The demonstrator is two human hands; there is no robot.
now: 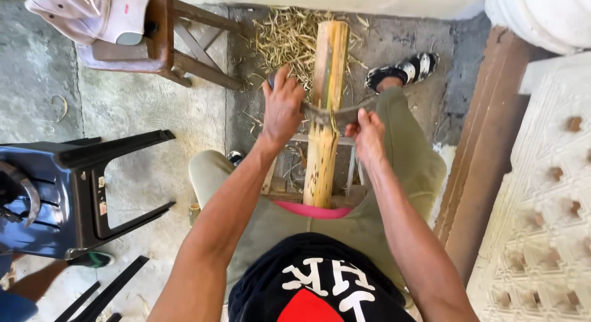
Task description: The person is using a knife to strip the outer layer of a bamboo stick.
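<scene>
On concrete floor (154,149), straw shavings (286,36) scattered.

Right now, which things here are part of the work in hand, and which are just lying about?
In use:
- bamboo pole
- curved blade laid across it
- left hand and right hand, one on each end of the blade
- wooden rest under the pole
- shavings beyond it

Lying about:
- wooden stool with cloth
- dark plastic chair on its side
- white patterned block
</scene>
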